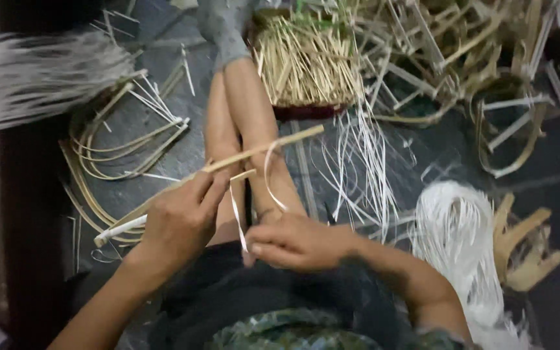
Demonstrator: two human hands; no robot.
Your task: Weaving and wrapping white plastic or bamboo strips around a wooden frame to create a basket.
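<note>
Dark floor [163,52], strewn with weaving material.

Bent cane hoops [108,152] toward the left edge, beside a blurred sheaf of pale strips [34,74] at the far left corner. Bundle of short tan sticks [306,61] at the far edge, middle. Tangled heap of split cane frames [468,52] across the far right corner. Loose white strips [364,162] near the centre. Coil of white strips [458,240] at the right edge, just beside tan wooden pieces [526,243].
</note>
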